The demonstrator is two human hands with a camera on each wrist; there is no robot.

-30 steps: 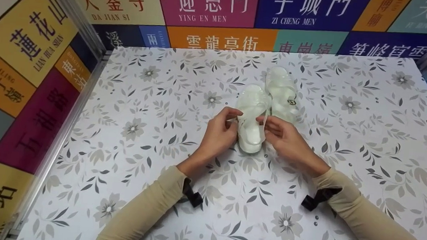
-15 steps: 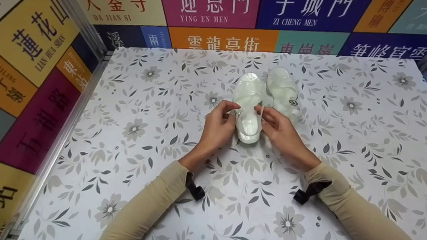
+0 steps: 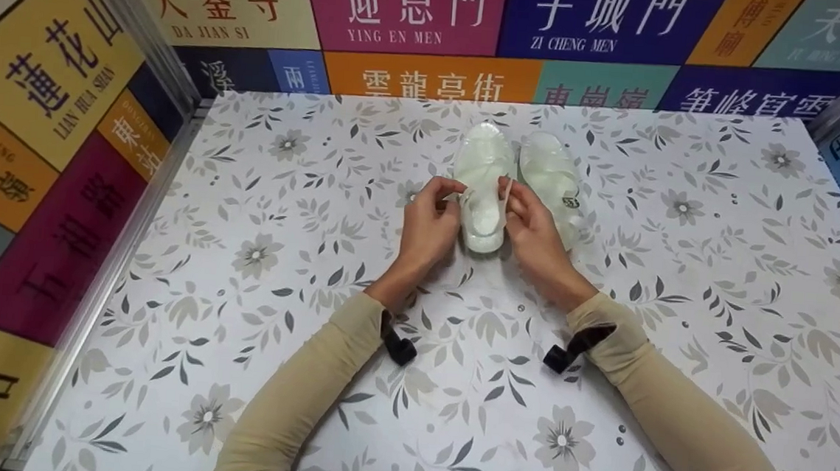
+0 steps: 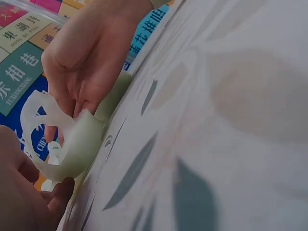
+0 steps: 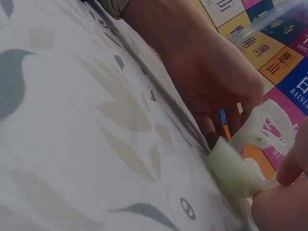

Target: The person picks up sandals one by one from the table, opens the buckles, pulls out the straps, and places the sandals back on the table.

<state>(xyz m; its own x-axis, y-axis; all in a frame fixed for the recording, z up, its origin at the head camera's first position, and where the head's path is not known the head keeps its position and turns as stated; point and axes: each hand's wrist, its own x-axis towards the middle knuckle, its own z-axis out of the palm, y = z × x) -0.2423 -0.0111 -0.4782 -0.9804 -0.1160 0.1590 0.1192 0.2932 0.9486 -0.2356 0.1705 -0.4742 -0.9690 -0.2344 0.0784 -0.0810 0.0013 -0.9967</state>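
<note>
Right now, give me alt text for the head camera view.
Two hands hold a translucent sandal by its sides, left hand and right hand, beside a matching second sandal on a floral table.

You have two translucent white sandals on the flowered table (image 3: pixel 246 179): the near sandal (image 3: pixel 483 195) at about twelve o'clock from you, and the far sandal (image 3: pixel 551 182) just beside it toward one o'clock. Two hands work at the near one, your left hand (image 3: pixel 428 229) at eleven o'clock and your right hand (image 3: pixel 535 232) at one o'clock. Two beige sleeves cover your forearms, and two black wrist straps show, one at each cuff.
</note>
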